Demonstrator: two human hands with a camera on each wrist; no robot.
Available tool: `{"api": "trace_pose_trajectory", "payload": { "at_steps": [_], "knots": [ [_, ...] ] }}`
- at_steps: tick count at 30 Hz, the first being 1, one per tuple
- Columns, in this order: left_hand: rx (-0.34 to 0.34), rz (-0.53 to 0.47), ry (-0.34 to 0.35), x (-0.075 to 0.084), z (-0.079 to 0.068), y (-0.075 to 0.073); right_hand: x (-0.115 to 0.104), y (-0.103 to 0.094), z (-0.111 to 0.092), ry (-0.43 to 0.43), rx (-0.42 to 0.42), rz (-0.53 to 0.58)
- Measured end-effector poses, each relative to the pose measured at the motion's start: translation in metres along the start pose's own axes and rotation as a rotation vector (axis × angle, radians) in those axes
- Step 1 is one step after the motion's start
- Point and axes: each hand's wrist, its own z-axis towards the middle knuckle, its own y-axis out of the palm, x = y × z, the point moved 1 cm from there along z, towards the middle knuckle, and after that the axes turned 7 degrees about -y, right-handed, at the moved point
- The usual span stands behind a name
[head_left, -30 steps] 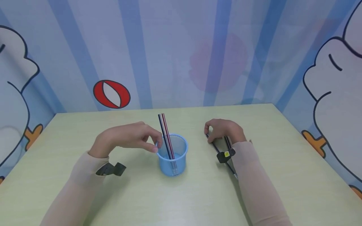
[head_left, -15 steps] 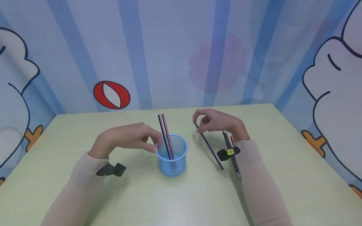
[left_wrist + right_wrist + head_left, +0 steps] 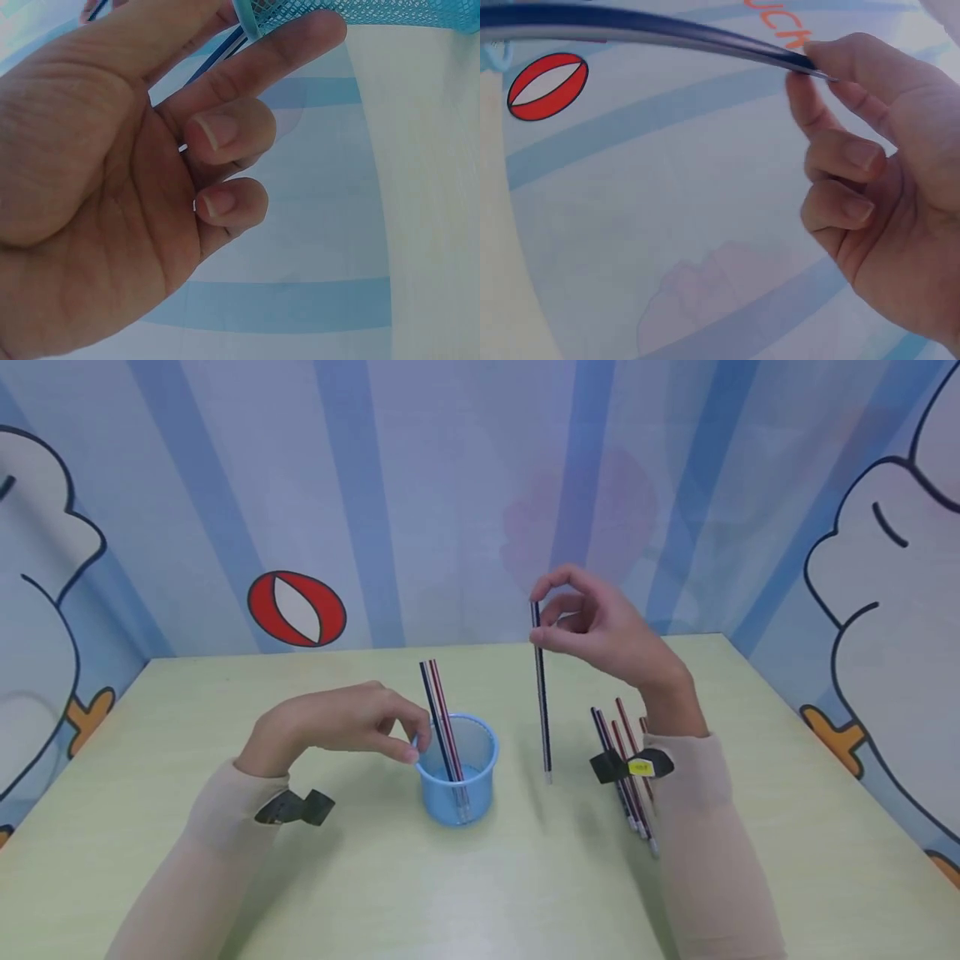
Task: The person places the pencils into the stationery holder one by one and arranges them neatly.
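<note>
Head view, nearest first: your beige sleeves [image 3: 206, 860] come in from the lower edge, a small black wrist camera [image 3: 630, 766] on the right cuff and another on the left. The right sleeve sits farther right than a second ago, so more of the loose pencils [image 3: 636, 810] show beside it, fanned on the pale surface [image 3: 487, 893], some dark, some reddish.

Cup [image 3: 435, 802]: blue, mesh-walled, upright, same spot as in both earlier frames. Your left hand [image 3: 352, 722] pinches its rim between thumb and fingers, unchanged. Left wrist view: one finger lies against the mesh, two others curl in toward the palm. Striped pencils [image 3: 440, 718], dark and red, lean inside the cup as before.

Main change is at your right hand [image 3: 600, 631]. A second ago it was down at the surface on a slanting dark pencil; half a second ago that pencil's far end was up. Now you have the dark pencil [image 3: 542, 702] high, gripped near its top by thumb and fingertips, hanging almost vertical, pale end down, to the right of the cup and apart from it.

Far side: blue striped backdrop [image 3: 480, 510] with a red-and-white ball print [image 3: 330, 610], no shift.
</note>
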Motion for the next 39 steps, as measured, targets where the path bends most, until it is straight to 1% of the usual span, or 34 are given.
{"api": "trace_pose_trajectory", "payload": {
  "at_steps": [4,7,9,11,13,17,20,23,29,32,35,39],
  "knots": [
    [-0.003,0.002,-0.007,0.001,0.000,0.000,-0.007,0.002,0.001,-0.077,0.123,0.054],
    [-0.003,0.002,-0.012,0.001,0.000,0.000,-0.009,0.007,0.004,-0.115,0.197,0.076],
    [-0.003,-0.001,-0.015,0.002,0.000,0.000,-0.009,0.011,0.006,-0.133,0.225,0.072],
    [-0.004,-0.003,-0.017,0.001,0.000,0.001,-0.009,0.017,0.008,-0.138,0.224,0.049],
    [-0.005,-0.005,-0.018,0.001,0.000,0.001,-0.008,0.023,0.011,-0.130,0.201,0.022],
    [-0.006,-0.012,-0.013,0.001,0.001,0.001,-0.004,0.037,0.014,-0.089,0.102,-0.015],
    [-0.007,-0.011,-0.015,0.001,0.001,0.002,0.004,0.046,0.017,-0.066,0.026,-0.026],
    [-0.006,-0.008,-0.018,0.001,0.001,0.001,0.013,0.053,0.019,-0.051,-0.025,-0.035],
    [-0.011,-0.011,-0.015,0.001,0.001,0.000,0.030,0.069,0.023,-0.005,-0.104,-0.061],
    [-0.013,-0.013,-0.017,0.001,0.001,-0.001,0.036,0.076,0.024,0.029,-0.127,-0.066],
    [-0.014,-0.017,-0.019,0.002,0.001,-0.001,0.040,0.080,0.025,0.049,-0.135,-0.082],
    [-0.018,-0.018,-0.021,0.001,0.001,-0.001,0.043,0.081,0.025,0.052,-0.166,-0.127]
  ]
}}
